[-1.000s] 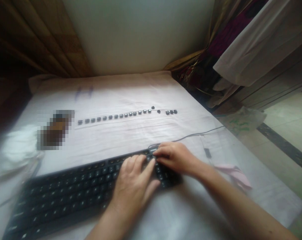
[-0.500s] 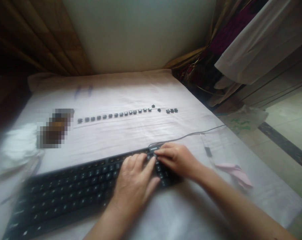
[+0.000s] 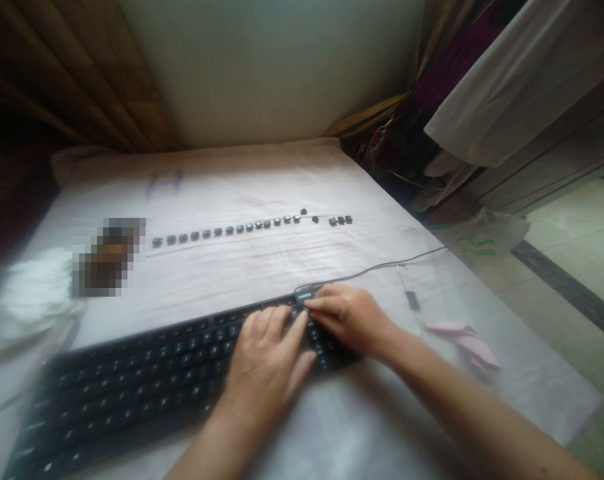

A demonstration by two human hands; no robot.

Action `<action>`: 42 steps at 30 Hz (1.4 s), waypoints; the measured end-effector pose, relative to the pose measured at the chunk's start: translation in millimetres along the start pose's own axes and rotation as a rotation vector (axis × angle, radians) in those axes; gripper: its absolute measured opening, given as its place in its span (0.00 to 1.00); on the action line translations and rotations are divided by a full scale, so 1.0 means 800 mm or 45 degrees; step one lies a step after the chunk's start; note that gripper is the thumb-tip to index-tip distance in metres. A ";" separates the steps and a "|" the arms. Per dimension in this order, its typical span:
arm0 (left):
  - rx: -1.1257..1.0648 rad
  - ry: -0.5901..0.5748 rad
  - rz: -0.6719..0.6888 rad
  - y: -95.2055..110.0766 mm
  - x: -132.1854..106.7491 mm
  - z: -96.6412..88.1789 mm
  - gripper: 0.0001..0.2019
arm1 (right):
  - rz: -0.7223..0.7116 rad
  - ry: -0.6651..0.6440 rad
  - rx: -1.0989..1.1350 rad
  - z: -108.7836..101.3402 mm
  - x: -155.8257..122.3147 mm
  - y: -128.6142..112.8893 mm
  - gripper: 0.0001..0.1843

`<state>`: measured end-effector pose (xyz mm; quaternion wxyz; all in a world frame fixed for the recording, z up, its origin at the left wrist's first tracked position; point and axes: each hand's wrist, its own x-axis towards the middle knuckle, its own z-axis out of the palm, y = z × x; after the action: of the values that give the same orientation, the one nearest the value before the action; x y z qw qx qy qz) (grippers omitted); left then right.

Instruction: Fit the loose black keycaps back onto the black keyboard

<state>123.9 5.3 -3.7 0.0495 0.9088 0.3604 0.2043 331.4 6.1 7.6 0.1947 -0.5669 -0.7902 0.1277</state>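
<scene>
A black keyboard (image 3: pixel 147 387) lies at a slant on the white cloth, and its far row shows bare key sockets. My left hand (image 3: pixel 267 353) rests palm down over its right part, fingers spread, with the index fingertip on the keys near the number pad. Just beside that fingertip, my right hand (image 3: pixel 352 320) is closed in a pinch at the top of the number pad. Whatever its fingertips hold, if anything, is hidden. Beyond the keyboard, several loose black keycaps (image 3: pixel 229 230) lie in a long row, with a few more keycaps (image 3: pixel 341 221) at its right end.
A thin cable (image 3: pixel 377 268) runs from the keyboard to the right edge of the cloth (image 3: pixel 222 180). A small dark-handled tool (image 3: pixel 412 300) and a pink cloth (image 3: pixel 465 343) lie right of my hands. White fabric (image 3: pixel 32 293) and a blurred-out item (image 3: pixel 112 257) are at left.
The whole view has shifted slightly. Both hands keep their places on the keyboard, and the loose keycaps lie as before.
</scene>
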 end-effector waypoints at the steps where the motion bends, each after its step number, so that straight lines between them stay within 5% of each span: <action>1: 0.003 -0.002 0.000 0.000 0.000 0.000 0.21 | -0.023 0.008 -0.044 0.000 -0.001 -0.001 0.10; 10: 0.034 -0.011 0.006 -0.001 0.000 0.001 0.20 | -0.254 0.085 -0.299 0.001 -0.011 -0.009 0.13; 16: 0.019 0.033 0.004 -0.002 -0.001 0.004 0.20 | -0.126 0.209 0.002 0.004 -0.015 -0.002 0.14; 21: -0.032 0.058 -0.024 -0.001 -0.001 0.004 0.19 | 0.113 0.322 0.160 -0.014 0.002 0.037 0.13; 28: -0.053 0.117 -0.045 0.001 -0.001 0.004 0.18 | 0.473 0.297 -0.520 -0.041 0.068 0.121 0.14; 34: -0.027 0.149 -0.027 -0.002 -0.003 0.010 0.19 | 0.420 0.158 -0.695 -0.046 0.114 0.156 0.18; 42: -0.017 0.125 -0.010 -0.004 -0.003 0.006 0.19 | 0.355 0.115 -0.653 -0.044 0.126 0.168 0.12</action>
<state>122.5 6.3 -9.6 0.0387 0.8959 0.3645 0.2508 433.0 144.8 -1.6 0.0607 -0.7058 -0.7018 -0.0758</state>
